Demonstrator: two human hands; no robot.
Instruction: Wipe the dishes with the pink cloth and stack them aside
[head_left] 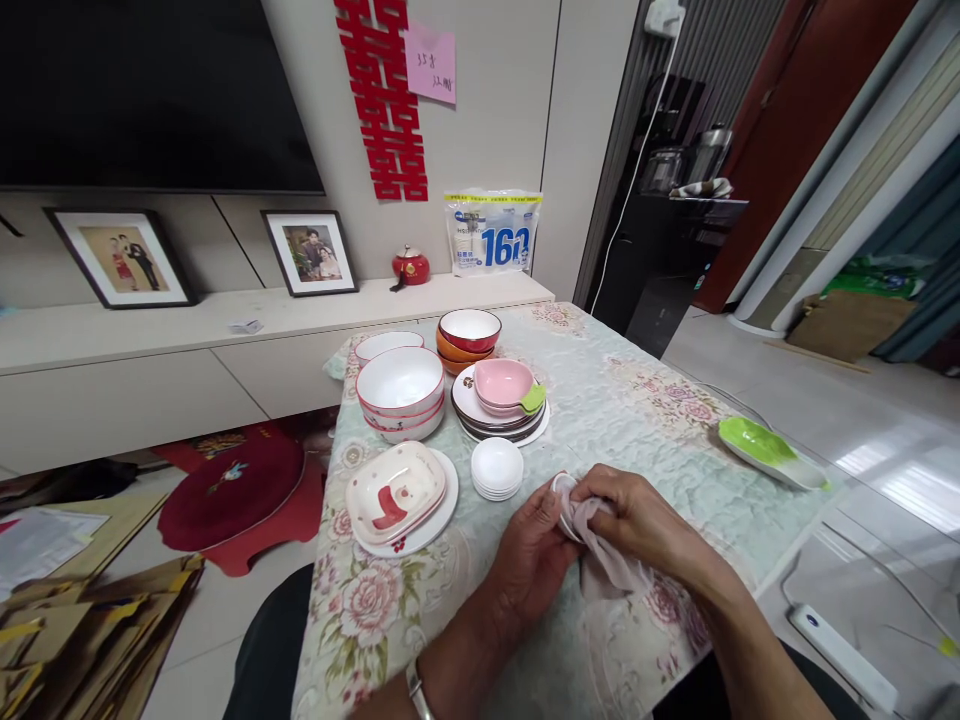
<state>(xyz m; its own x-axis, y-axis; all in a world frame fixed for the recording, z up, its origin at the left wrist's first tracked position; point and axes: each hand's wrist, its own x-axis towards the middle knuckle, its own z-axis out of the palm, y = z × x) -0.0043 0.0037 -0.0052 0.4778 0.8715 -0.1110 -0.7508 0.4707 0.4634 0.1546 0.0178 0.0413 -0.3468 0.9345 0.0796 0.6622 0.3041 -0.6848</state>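
Note:
My left hand (534, 555) grips a small white dish (564, 500) by its rim, tilted up above the table. Bunched in my right hand (626, 515) is a pale pinkish cloth (604, 560), pressed into the dish while its loose end hangs down. Just left of my hands stands a stack of small white dishes (497, 466). Behind that are plates (469, 405) with a pink leaf-handled bowl (504, 384) on top. A rectangular dish with a bear picture (396, 487) rests on a white oval plate (442, 510).
White red-rimmed bowls (401, 385) are stacked at the table's left, with orange and red bowls (469, 335) behind. A green-and-white dish (769, 452) lies near the right edge. A floral cloth (375, 605) covers the table. A red stool (240, 490) stands left; a power strip (844, 655) lies right.

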